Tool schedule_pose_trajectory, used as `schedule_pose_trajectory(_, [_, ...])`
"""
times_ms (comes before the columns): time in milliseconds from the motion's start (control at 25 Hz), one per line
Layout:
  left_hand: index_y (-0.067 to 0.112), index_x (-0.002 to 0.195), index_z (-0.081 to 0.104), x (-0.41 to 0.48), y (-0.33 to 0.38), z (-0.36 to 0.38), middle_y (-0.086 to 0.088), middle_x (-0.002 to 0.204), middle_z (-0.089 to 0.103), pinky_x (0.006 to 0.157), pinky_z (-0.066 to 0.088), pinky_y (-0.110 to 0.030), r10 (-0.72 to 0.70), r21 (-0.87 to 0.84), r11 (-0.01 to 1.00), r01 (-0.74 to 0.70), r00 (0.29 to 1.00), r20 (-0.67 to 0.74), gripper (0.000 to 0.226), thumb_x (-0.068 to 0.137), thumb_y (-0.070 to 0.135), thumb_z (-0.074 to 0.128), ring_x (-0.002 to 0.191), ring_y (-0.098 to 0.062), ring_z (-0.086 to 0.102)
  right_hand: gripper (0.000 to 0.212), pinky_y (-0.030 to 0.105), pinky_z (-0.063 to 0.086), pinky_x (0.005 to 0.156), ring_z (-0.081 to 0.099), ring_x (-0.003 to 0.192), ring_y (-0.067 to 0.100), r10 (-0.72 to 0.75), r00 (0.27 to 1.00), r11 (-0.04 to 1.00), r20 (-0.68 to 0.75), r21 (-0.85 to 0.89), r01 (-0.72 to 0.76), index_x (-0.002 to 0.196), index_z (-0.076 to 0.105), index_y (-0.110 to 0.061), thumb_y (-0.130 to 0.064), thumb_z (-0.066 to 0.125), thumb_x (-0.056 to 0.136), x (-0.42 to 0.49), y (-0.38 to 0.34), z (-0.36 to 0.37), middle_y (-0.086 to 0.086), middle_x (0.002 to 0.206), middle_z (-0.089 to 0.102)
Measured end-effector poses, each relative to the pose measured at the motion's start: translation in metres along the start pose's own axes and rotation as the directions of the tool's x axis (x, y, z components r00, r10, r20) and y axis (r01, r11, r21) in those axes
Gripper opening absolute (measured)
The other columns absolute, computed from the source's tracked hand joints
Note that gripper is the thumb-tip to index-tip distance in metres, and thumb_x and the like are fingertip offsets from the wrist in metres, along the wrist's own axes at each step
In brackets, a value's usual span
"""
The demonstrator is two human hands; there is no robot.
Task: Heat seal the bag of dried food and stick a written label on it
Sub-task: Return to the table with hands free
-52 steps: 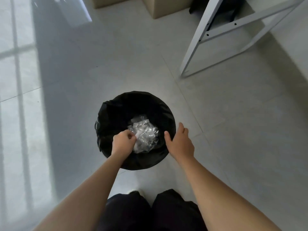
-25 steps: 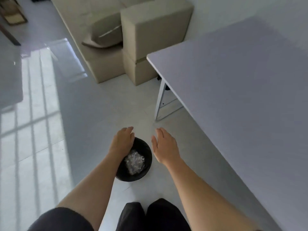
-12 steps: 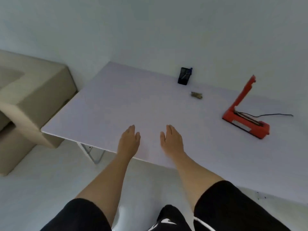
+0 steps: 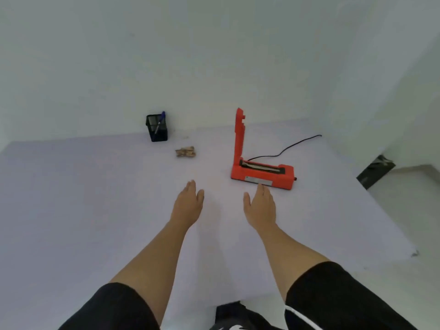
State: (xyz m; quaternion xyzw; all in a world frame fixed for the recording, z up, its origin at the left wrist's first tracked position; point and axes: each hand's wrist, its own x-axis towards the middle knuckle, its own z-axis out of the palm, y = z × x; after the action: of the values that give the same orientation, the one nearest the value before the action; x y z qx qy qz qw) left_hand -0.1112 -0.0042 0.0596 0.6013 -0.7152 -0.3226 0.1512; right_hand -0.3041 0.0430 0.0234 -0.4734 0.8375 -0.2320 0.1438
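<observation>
A red heat sealer [image 4: 262, 173] stands on the white table [image 4: 83, 198] with its lid arm raised upright. To its left lies a small bag of brown dried food [image 4: 186, 151]. A black mesh pen holder [image 4: 157, 127] with a blue pen in it stands by the wall. My left hand [image 4: 188, 204] hovers flat over the table's middle, holding nothing. My right hand [image 4: 260, 206] is flat and empty too, its fingertips just in front of the sealer's base. I see no label in view.
The sealer's black cord [image 4: 285, 148] runs back to the right toward the wall. The table's right edge [image 4: 390, 225] drops to the pale floor, where a dark object [image 4: 373, 170] lies. White walls close off the back and the right.
My view swung up from a black bin on the floor to the tabletop. My left hand let go of crumpled plastic in the bin. Both hands now reach out empty over the table.
</observation>
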Motion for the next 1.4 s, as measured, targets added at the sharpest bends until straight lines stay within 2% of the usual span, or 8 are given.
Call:
schedule_pose_trajectory(200, [-0.003,0.141,0.031,0.081,0.071,0.03,-0.021,0.144,0.041,0.105,0.031,-0.037,-0.013,-0.047,0.999,0.013,1.0,-0.014,0.045,0.102,0.02,0.032,0.13,-0.034,0.04,0.064,0.041,0.038,0.104,0.041,0.125,0.034,0.151,0.984,0.988,-0.096,0.002,-0.152,0.137,0.028,0.002,-0.029,0.055,0.088,0.091,0.047,-0.038,0.02,0.137,0.04])
schedule_pose_trajectory(360, [0.011,0.148,0.025,0.12,0.088,0.051,-0.018,0.145,0.042,0.099,0.037,-0.036,-0.042,-0.052,0.998,0.046,0.997,0.071,0.049,0.099,0.011,0.033,0.122,-0.034,0.048,0.058,0.039,0.043,0.093,0.049,0.115,0.034,0.384,0.923,0.922,0.02,0.037,-0.385,0.127,0.035,0.004,-0.031,0.059,0.088,0.118,0.083,-0.041,0.021,0.127,0.047])
schedule_pose_trajectory(440, [0.02,0.148,0.022,0.13,0.091,0.061,-0.016,0.124,0.056,0.079,0.043,-0.031,-0.059,-0.112,0.991,0.075,0.988,0.143,0.052,0.098,0.01,0.033,0.093,-0.024,0.057,0.053,0.037,0.044,0.089,0.051,0.113,0.035,0.431,0.899,0.895,0.08,0.091,-0.437,0.123,0.038,0.004,-0.03,0.058,0.089,0.123,0.091,-0.034,0.021,0.124,0.048])
schedule_pose_trajectory(560, [0.029,0.137,0.033,0.147,0.092,0.075,-0.001,0.086,0.053,0.067,0.038,-0.028,-0.16,-0.321,0.927,0.196,0.978,0.136,0.04,0.099,0.018,0.028,0.076,-0.015,0.05,0.046,0.036,0.044,0.086,0.053,0.11,0.034,0.367,0.926,0.917,0.091,0.13,-0.376,0.123,0.04,0.004,-0.028,0.054,0.092,0.136,0.102,-0.02,0.022,0.123,0.05])
schedule_pose_trajectory(760, [0.043,0.108,0.047,0.172,0.08,0.081,-0.005,0.099,0.053,0.082,0.039,-0.034,-0.141,-0.478,0.854,0.205,0.976,0.166,0.019,0.099,0.03,0.038,0.09,-0.019,0.047,0.041,0.036,0.043,0.082,0.055,0.104,0.035,0.289,0.956,0.948,0.05,0.126,-0.293,0.122,0.045,0.003,-0.026,0.05,0.094,0.176,0.109,-0.011,0.022,0.117,0.055])
schedule_pose_trajectory(960, [0.045,0.116,0.052,0.217,0.083,0.083,0.004,0.126,0.056,0.099,0.039,-0.035,-0.137,-0.526,0.829,0.188,0.981,0.134,0.031,0.098,0.021,0.043,0.114,-0.014,0.05,0.038,0.037,0.044,0.084,0.056,0.102,0.035,0.21,0.977,0.96,0.027,0.185,-0.212,0.117,0.051,0.001,-0.026,0.055,0.091,0.237,0.1,0.004,0.021,0.112,0.058])
schedule_pose_trajectory(1120, [0.042,0.125,0.048,0.26,0.085,0.08,0.008,0.128,0.055,0.091,0.035,-0.024,-0.155,-0.498,0.851,0.163,0.986,0.057,0.037,0.097,0.018,0.044,0.116,-0.011,0.05,0.035,0.037,0.046,0.083,0.059,0.098,0.035,0.15,0.988,0.965,0.045,0.211,-0.156,0.112,0.057,0.0,-0.027,0.057,0.089,0.296,0.088,0.017,0.019,0.105,0.064])
schedule_pose_trajectory(1400, [0.035,0.129,0.042,0.35,0.09,0.077,0.002,0.106,0.06,0.075,0.04,-0.027,-0.138,-0.39,0.915,0.103,0.989,-0.062,0.033,0.099,0.022,0.039,0.093,-0.021,0.057,0.034,0.036,0.046,0.084,0.06,0.099,0.034,0.113,0.993,0.963,0.012,0.244,-0.113,0.111,0.059,-0.002,-0.027,0.059,0.089,0.392,0.068,0.037,0.017,0.106,0.066])
